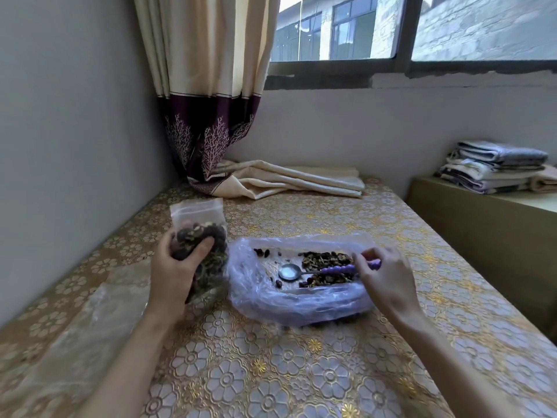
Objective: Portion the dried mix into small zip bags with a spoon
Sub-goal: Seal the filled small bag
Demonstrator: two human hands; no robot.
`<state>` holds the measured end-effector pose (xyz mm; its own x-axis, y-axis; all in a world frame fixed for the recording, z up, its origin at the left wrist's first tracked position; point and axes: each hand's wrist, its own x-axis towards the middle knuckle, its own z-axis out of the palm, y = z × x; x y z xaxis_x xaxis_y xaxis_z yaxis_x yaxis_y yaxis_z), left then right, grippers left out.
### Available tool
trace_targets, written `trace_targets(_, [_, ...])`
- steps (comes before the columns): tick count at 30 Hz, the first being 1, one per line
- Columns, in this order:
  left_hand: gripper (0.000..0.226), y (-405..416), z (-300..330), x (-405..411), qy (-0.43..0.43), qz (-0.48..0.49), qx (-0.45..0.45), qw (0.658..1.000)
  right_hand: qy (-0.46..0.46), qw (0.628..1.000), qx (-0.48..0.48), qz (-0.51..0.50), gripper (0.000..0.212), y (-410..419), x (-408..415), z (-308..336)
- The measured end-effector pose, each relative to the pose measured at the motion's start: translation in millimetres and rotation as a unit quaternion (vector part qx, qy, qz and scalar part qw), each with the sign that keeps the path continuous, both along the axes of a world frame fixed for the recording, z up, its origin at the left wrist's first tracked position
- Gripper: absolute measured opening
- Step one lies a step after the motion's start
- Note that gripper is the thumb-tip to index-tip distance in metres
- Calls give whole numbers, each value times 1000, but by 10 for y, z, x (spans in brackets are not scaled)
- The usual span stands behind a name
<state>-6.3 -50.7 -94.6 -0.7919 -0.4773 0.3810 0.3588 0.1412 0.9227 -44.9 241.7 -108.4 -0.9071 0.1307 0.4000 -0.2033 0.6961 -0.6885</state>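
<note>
- left hand [177, 268] is wrapped round one small zip bag [199, 251], thumb across the front, holding it upright and off the table [271, 372] beside the supply, probably so the mouth faces up for the next spoonful.
- bag mouth looks flat above the fill (i cannot tell whether the zip is pressed closed); dark mix reaches well over half its height, so this portion seems about done.
- right hand [388, 276] pinches the purple handle of the single spoon [319, 270] near its end, other fingers loosely curled; the metal bowl lies empty and face-up on the plastic, beside the pile.
- dried mix [327, 267] sits in one heap inside one large clear bag [295, 300], whose edges are pushed up into a low wall, likely to stop pieces from rolling off.
- loose pieces: a handful scattered left of the heap.
- spare clear bags [99, 297] lie flat at the left, too blurred to count.
</note>
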Motion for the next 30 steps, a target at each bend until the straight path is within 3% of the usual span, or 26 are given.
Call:
trace_targets(3, [35, 76, 176, 101, 9, -63, -13, 998, 61, 997, 28, -21, 19, -60, 105, 93])
trace_targets(5, [34, 185, 272, 180, 19, -109, -3, 994, 85, 996, 5, 18, 18, -117, 186, 202])
trace_targets(9, [34, 461, 374, 342, 23, -164, 16, 986, 11, 962, -133, 238, 13, -197, 403, 429])
trace_targets(12, [31, 662, 348, 436, 16, -210, 54, 976, -39, 927, -168, 332, 29, -212, 530, 466])
trace_targets(15, [26, 861, 224, 531, -15, -266, 55, 962, -26, 916, -191, 352, 35, -213, 607, 458])
trace_targets(17, [23, 957, 121, 591, -47, -288, 8, 957, -32, 913, -199, 355, 34, -192, 651, 402])
trace_targets(21, [49, 998, 16, 618, -78, -296, -72, 949, -87, 925, -171, 329, 56, -120, 690, 234])
trace_targets(26, [47, 1003, 21, 610, -113, -262, -54, 957, -138, 900, -302, 281, 47, -108, 638, 154])
trace_targets(30, [45, 1028, 23, 591, -117, -247, -28, 961, -214, 845, -396, 288, 35, -137, 634, 118])
